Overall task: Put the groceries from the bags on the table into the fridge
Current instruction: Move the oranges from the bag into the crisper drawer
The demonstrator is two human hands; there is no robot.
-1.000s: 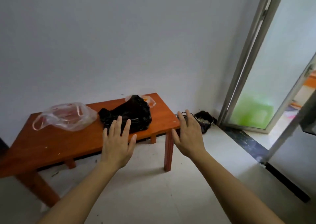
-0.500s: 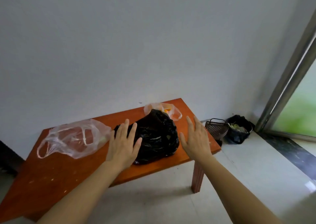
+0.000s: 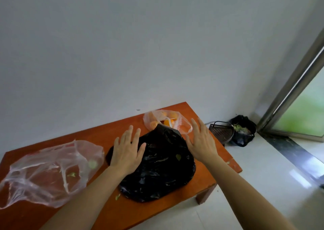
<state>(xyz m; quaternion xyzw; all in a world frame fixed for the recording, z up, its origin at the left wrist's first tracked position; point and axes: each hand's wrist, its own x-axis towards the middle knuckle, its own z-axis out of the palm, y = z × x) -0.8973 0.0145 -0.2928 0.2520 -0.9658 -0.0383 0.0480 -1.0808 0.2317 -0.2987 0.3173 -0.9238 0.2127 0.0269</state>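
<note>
Fingers (image 3: 130, 133) on left hand (image 3: 127, 152) & right hand (image 3: 201, 142) spread, gripping nothing, over black bag (image 3: 163, 173) mid-frame; slack plastic may slip, spilling contents, imo.

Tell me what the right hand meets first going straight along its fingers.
Likely the clear bag of oranges: the right hand points its open fingers toward it, tips beside its handle loop. Depth is unclear; the hand may pass over it.

A crumpled black bag (image 3: 157, 170) lies at frame centre on the low orange-brown table (image 3: 98, 138). Just above it, touching, a small clear bag (image 3: 182, 124) holds orange fruit (image 3: 154, 124). At lower left a large clear bag (image 3: 52, 173) sprawls, nearly flat, with green scraps inside.
</note>
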